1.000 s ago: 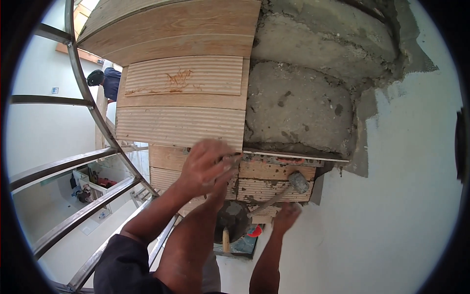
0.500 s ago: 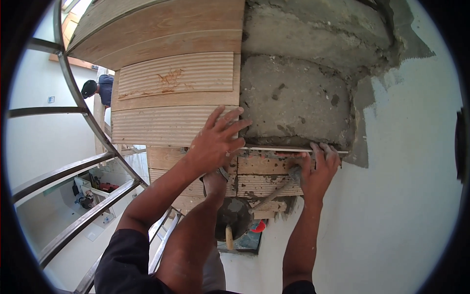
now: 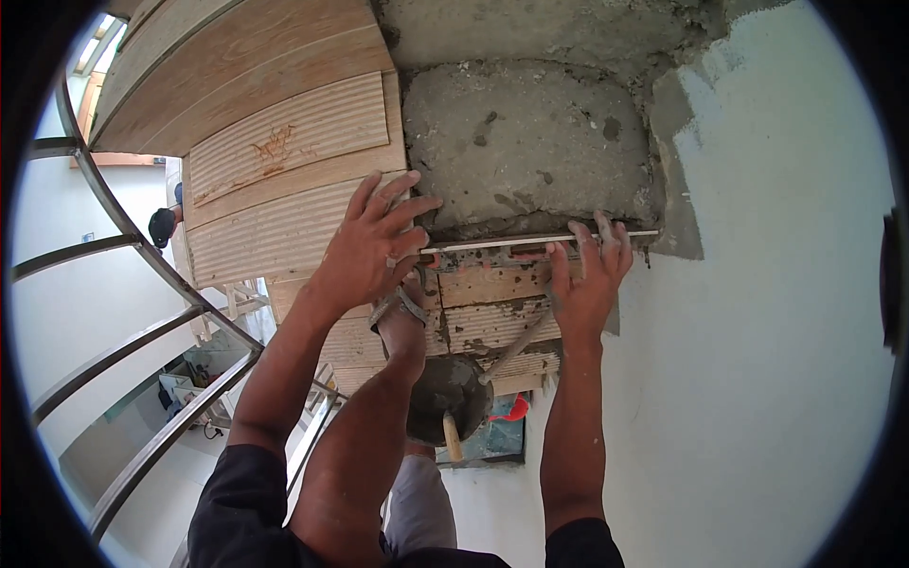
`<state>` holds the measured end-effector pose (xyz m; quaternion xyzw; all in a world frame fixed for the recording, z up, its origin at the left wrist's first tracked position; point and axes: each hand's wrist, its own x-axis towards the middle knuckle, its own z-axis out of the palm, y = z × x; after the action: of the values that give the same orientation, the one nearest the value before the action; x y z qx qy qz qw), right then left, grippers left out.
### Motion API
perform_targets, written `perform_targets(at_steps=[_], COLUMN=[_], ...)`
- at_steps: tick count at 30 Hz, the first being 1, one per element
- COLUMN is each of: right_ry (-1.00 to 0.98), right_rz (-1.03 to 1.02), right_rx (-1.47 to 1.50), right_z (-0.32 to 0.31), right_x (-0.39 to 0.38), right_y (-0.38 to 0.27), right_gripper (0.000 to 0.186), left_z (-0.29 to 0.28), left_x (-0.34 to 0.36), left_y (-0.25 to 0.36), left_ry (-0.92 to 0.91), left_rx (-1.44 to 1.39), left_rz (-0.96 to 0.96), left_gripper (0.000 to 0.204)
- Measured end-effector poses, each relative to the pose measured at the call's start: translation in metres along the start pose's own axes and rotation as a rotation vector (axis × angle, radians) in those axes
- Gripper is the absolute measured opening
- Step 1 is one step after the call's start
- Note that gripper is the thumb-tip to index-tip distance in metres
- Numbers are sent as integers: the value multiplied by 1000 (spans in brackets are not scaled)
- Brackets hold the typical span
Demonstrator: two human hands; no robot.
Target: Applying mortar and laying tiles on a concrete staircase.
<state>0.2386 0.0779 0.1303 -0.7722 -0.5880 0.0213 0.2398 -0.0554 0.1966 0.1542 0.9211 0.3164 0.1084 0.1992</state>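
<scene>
A thin, long tile stands on edge along the front of a step, its pale top edge showing. My right hand grips it near the right end, fingers over the top and thumb in front. With fingers spread, my left hand lies across its left end and the neighbouring ribbed wood-look tile. Behind the thin tile is a rough grey mortar bed. Red bits show just under its edge. A wooden-handled tool leans below my right hand, its head hidden.
Below stands a dark mortar bucket with a wooden handle sticking out, beside a red object. My sandalled foot is on a lower tiled step. Metal railing runs left; a painted wall rises right. Another person's head shows far left.
The view has shifted, so the steps and my hands sit higher and further left. Both hands stay at the thin tile. Less of the other person shows now.
</scene>
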Motion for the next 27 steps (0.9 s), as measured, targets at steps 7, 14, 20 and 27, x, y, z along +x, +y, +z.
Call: perform_targets(at_steps=[7, 14, 20, 27], right_ry=[145, -29, 64, 323], right_rz=[336, 872, 913, 1480], right_rx=[226, 232, 668, 1436], right_z=[31, 109, 103, 69], right_x=[-83, -248, -234, -183], right_y=[14, 13, 20, -67], right_gripper=[68, 64, 34, 21], left_z=[-14, 0, 16, 12], left_x=[2, 8, 9, 14], left_y=[-9, -17, -10, -7], left_ry=[-55, -47, 106, 5], left_rx=[-119, -49, 143, 57], left_rz=[53, 104, 202, 162], left_gripper=[17, 42, 36, 32])
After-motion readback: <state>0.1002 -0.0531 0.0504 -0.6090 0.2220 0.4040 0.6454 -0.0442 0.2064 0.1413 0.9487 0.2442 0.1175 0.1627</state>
